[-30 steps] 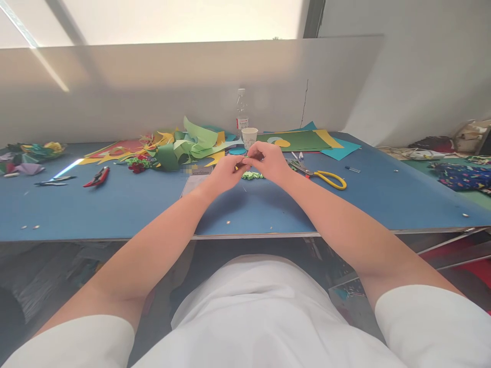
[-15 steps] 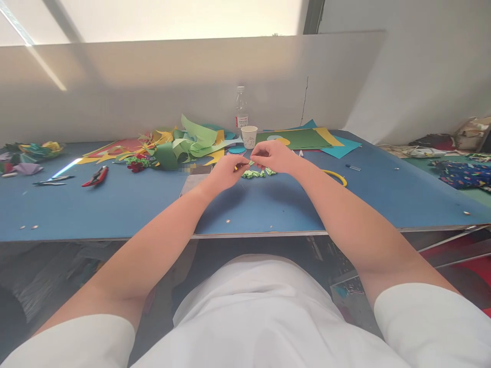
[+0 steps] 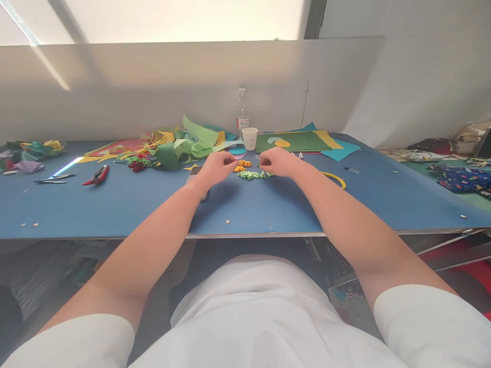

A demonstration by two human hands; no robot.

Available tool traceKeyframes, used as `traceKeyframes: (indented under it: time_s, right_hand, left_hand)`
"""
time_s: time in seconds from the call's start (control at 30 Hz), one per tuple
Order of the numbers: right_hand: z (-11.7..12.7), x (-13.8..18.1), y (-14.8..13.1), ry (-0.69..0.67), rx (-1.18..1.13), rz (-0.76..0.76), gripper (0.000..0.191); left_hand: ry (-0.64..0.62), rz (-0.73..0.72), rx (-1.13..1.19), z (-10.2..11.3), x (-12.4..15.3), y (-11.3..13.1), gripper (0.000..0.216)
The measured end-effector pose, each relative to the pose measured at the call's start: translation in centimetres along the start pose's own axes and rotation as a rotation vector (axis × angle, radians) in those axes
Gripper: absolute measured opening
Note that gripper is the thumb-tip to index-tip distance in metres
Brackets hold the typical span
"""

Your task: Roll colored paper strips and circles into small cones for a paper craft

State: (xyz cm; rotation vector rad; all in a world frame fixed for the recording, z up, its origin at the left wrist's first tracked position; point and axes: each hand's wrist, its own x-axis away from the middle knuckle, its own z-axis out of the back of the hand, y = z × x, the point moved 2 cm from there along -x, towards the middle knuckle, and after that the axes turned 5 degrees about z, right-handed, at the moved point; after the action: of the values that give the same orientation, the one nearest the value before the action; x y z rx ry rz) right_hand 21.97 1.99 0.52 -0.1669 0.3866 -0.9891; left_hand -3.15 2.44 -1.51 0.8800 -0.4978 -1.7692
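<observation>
Straight table edge point(image 3: 245, 235) just ahead of the white shirt point(image 3: 264, 306), and beyond it a broad stretch of blue tabletop point(image 3: 249, 209) with room for moving, dotted with small pale bits point(image 3: 227, 221). Under the left wrist point(image 3: 193, 188), a flat dark thing point(image 3: 194, 172), mostly covered; cannot tell what. Well off to the left, red pliers point(image 3: 97, 176); past the right forearm point(image 3: 330, 209), a yellow handle loop point(image 3: 336, 179), partly hidden. Between the hands, a short row of light green curls point(image 3: 249, 175), crinkled and frilly, with orange curls point(image 3: 244, 163) just behind, bunched and brighter. Left hand point(image 3: 218, 167) beside the orange ones, thumb and fingers bent close together; right hand point(image 3: 279, 160) near the green row's right end, fingertips drawn in. Cannot tell of either hand whether grasping or free. Just behind, in the way of a forward reach, a blue round lid point(image 3: 237, 151) and a white paper cup point(image 3: 250, 139), then a clear bottle point(image 3: 242, 110) before the pale wall point(image 3: 172, 97). Left of the cup, heaped green and yellow scraps point(image 3: 195, 138); right of it, flat dark green sheets point(image 3: 303, 141).
</observation>
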Motion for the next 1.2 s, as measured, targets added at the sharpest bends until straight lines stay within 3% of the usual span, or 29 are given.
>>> traceKeyframes:
  time_s: [0.33, 0.6, 0.73, 0.87, 1.2]
  right_hand:
    - [0.4, 0.4, -0.9, -0.144, 0.031, -0.086, 0.005]
    - [0.1, -0.1, -0.2, -0.006, 0.021, -0.14, 0.012]
    - [0.0, -0.2, 0.2, -0.087, -0.003, -0.176, 0.016]
    - [-0.1, -0.2, 0.3, -0.121, -0.009, -0.176, 0.016]
    - [0.2, -2.0, -1.3, 0.024, 0.051, -0.078, 0.006]
  left_hand:
    - [-0.013, -0.015, -0.003, 0.0, -0.4, -0.5, 0.028]
    - [-0.024, -0.01, -0.025, 0.4, -0.5, -0.8, 0.027]
    - [-0.025, 0.004, -0.022, 0.6, -0.7, -1.1, 0.026]
    - [-0.111, -0.007, -0.078, 0.4, -0.7, -1.1, 0.026]
    - [-0.365, 0.017, -0.216, 0.2, 0.1, 0.0, 0.026]
